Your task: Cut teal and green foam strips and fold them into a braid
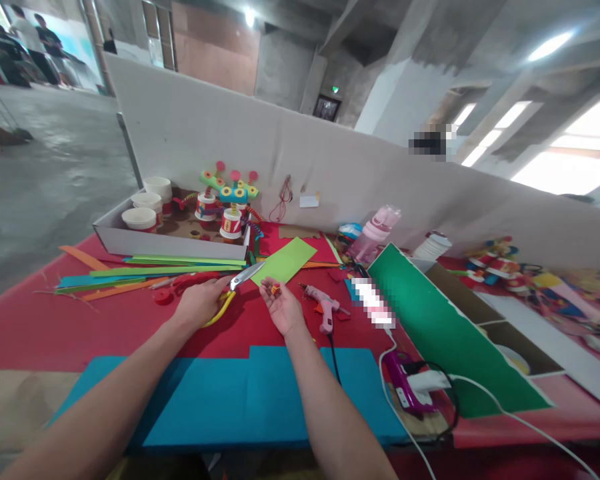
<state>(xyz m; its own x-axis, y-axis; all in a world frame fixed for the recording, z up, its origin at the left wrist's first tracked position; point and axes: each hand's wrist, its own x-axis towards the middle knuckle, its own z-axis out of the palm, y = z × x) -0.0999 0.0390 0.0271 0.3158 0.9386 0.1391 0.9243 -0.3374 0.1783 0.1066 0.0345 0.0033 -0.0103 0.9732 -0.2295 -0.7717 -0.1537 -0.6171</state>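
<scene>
Head cam — L hand (209, 304) w/ scissors (237, 281) — R hand (285, 312): orange bit (276, 289)

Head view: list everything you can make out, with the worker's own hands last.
scissors: one, yellow-handled, centre
small piece: one, orange, centre
paper sheet: one, light green, centre
glue gun: one, pink, right of centre
blue sheets: several, front
paper strips: several, green, blue, orange, left
shallow box: one, white, back left
paper cups: at least three, white and red, inside it
cup figures: at least three, multicoloured, same box
bottle: one, pink, back
power strip: one, purple, front right
panel: one, green, right
partition: one, whitish, behind
people: about three, far upper left
left hand: one, holding scissors
right hand: one, holding small piece
Other clutter: too blurred to count
</scene>
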